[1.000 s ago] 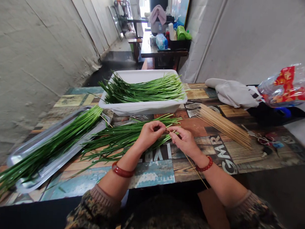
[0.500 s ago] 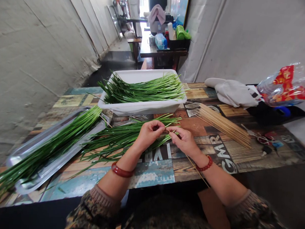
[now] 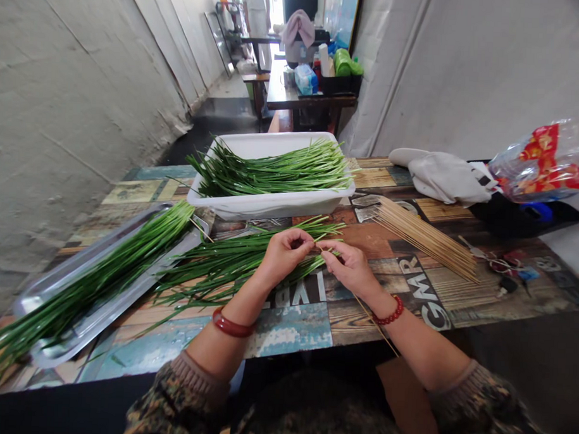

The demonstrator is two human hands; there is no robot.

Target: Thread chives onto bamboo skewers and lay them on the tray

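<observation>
Nearest, two camouflage sleeves point(image 3: 169, 396) are flanking the near edge of the bench point(image 3: 290, 334). A thin stick point(image 3: 369, 315) is poking past that edge, running close by the right wrist and slanting up to the right hand point(image 3: 347, 260). Thumb and forefinger there are pinching the stick near its upper end, just beside the left hand point(image 3: 288, 253). The left hand's thumb and forefinger are meeting in a tight ring; what they are gripping is too small to tell.

A strip of printed bench top is showing between the hands and the near edge, and another is stretching from the right hand toward a fan of sticks point(image 3: 426, 239). Loose green stems point(image 3: 216, 259) are lying beneath and beyond the hands, mostly spreading leftward. Farther left, a metal tray point(image 3: 118, 312) is slanting along the bench, carrying a thick bundle of greens point(image 3: 126, 271) that is trailing over the tray's near end.

On the right, keys point(image 3: 507, 286) are lying beyond the sticks. Past the loose stems, a white tub point(image 3: 275, 208) is holding more greens point(image 3: 276, 169), some overhanging its left rim. At the far right, a pale cap point(image 3: 445, 175) is lying near a clear, red-printed bag point(image 3: 543, 159). Farthest back, a person in pale clothing point(image 3: 258, 13) is standing.
</observation>
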